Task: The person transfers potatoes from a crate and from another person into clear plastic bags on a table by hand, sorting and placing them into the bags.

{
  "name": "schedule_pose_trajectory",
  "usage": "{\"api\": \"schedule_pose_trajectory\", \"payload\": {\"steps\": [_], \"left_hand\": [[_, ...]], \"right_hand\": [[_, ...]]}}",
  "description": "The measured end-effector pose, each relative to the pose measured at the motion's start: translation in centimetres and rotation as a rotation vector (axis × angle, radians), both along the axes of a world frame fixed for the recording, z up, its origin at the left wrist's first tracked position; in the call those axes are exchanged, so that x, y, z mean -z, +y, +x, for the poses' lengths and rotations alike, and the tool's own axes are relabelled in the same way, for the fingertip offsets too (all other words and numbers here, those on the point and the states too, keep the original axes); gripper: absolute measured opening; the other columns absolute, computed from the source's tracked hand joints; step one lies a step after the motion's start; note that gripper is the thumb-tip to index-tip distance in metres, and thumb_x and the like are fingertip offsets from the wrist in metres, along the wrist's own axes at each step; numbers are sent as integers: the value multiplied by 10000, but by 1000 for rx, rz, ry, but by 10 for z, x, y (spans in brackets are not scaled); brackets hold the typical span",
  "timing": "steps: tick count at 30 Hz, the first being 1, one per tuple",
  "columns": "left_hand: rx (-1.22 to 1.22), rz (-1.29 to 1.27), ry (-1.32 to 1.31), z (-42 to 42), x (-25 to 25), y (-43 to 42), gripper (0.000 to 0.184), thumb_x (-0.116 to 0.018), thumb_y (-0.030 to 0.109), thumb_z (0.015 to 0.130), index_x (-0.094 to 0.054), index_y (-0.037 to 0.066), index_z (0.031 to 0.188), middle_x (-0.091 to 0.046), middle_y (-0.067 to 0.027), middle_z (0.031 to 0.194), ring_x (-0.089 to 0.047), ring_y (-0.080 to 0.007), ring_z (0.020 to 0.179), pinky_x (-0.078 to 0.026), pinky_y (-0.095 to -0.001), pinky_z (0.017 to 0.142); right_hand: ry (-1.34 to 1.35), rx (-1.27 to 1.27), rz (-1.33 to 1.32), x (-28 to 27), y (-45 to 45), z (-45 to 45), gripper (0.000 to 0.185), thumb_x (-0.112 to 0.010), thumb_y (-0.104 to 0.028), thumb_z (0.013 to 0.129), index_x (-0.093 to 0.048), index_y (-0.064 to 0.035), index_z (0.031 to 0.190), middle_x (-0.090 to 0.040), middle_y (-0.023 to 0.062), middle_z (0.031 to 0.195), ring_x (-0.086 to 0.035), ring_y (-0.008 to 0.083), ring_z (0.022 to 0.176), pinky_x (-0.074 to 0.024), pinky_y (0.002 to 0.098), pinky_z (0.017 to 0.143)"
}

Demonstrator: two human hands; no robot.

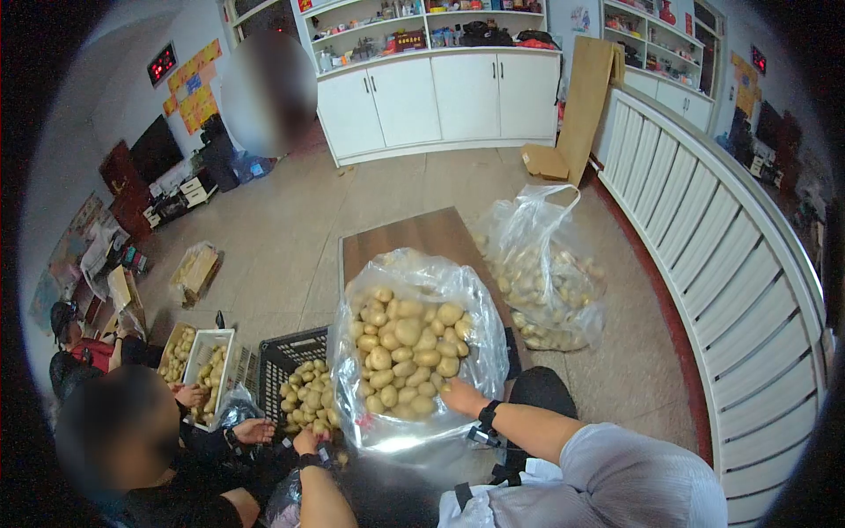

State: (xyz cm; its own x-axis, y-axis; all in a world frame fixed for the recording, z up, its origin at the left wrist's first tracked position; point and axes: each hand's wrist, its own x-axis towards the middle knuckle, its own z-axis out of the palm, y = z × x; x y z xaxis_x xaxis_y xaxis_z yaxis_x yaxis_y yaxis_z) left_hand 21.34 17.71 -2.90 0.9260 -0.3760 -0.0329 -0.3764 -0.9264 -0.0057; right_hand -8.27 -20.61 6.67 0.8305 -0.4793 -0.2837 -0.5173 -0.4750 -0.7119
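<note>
My right hand [464, 399] reaches into an open clear plastic bag [487, 339] heaped with potatoes [407, 332]; its fingers are curled against a potato at the right side of the heap. Low beside the black crate [275, 354], my left hand [310, 438] is close to the potatoes [308, 398] in that crate. Its fingers look closed, but what they hold is hard to make out. The plastic bag stands on a brown board [422, 236], just right of the black crate.
At left, a co-worker [198, 475] has hands near the black crate and white crate [231, 339]; another person [84, 350] sits beyond. A tied potato bag [550, 282] stands right of the board, near the white railing [695, 202]. Cabinets [409, 97] line the back wall.
</note>
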Motion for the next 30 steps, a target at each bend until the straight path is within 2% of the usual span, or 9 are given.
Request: {"api": "schedule_pose_trajectory", "payload": {"steps": [2, 3, 6, 8, 10, 12, 20, 25, 30], "left_hand": [[149, 42, -81, -13, -17, -10, 295, -631, 371, 801, -667, 91, 887, -687, -140, 792, -673, -337, 724, -526, -432, 614], [72, -8, -72, 10, 24, -2, 270, -669, 360, 777, -663, 97, 838, -663, -128, 729, -670, -325, 740, -528, -407, 628], [136, -858, 376, 35, 78, 12, 255, -670, 245, 809, -627, 106, 1018, -643, -138, 977, -618, -310, 925, -528, -420, 764], [383, -237, -270, -44, -53, -44, 293, -621, 229, 864, -606, 114, 1133, -625, -93, 918, -616, -251, 859, -524, -401, 666], [-87, -1055, 579, -62, -83, -71, 251, -568, 221, 899, -587, 64, 1095, -603, -89, 811, -582, -211, 668, -490, -354, 539], [-505, -1512, 691, -74, -91, -93, 248, -530, 213, 918, -582, 11, 1053, -584, -84, 737, -570, -188, 568, -506, -331, 499], [-448, -1319, 512, -99, -132, -111, 203, -528, 143, 860, -658, -13, 843, -634, -89, 700, -623, -179, 587, -529, -323, 507], [-495, -1498, 614, -102, -132, -123, 193, -568, 154, 882, -628, -14, 957, -633, -94, 734, -646, -196, 591, -544, -334, 499], [-334, -1352, 722, -102, -139, -119, 231, -584, 198, 906, -589, -25, 971, -622, -98, 812, -619, -190, 525, -527, -323, 460]], "right_hand": [[-13, -69, -34, 6, 2, 1, 485, -525, -332, 852, -549, 46, 1153, -614, 323, 1081, -602, 454, 1018, -465, 484, 902], [-47, -5, 51, 37, -1, 9, 476, -499, -342, 877, -532, 37, 1163, -610, 325, 1075, -586, 476, 1020, -460, 504, 902], [-142, 46, 198, 61, -3, 11, 484, -496, -330, 907, -498, 29, 1231, -607, 287, 1086, -585, 451, 990, -471, 493, 887], [-268, 38, 366, 59, -1, 8, 414, -522, -299, 900, -532, -10, 1196, -589, 178, 945, -579, 310, 834, -484, 406, 740], [-156, 137, 548, 59, -2, 10, 314, -549, -288, 883, -546, -88, 1125, -563, 74, 814, -527, 199, 603, -398, 316, 482], [-45, 277, 690, 53, -4, 11, 270, -557, -285, 866, -553, -133, 1089, -557, 26, 756, -522, 140, 505, -350, 250, 354], [-96, 313, 1021, -1, -3, 10, 304, -518, -304, 904, -516, -124, 1150, -594, 46, 854, -511, 113, 534, -356, 214, 372], [-98, 219, 1089, -40, 17, 24, 315, -547, -334, 913, -537, -87, 1109, -618, 56, 876, -522, 120, 564, -372, 232, 422], [-101, 121, 1163, -40, 46, 37, 326, -547, -343, 921, -535, -78, 1109, -618, 61, 882, -528, 135, 576, -381, 232, 457]]}}
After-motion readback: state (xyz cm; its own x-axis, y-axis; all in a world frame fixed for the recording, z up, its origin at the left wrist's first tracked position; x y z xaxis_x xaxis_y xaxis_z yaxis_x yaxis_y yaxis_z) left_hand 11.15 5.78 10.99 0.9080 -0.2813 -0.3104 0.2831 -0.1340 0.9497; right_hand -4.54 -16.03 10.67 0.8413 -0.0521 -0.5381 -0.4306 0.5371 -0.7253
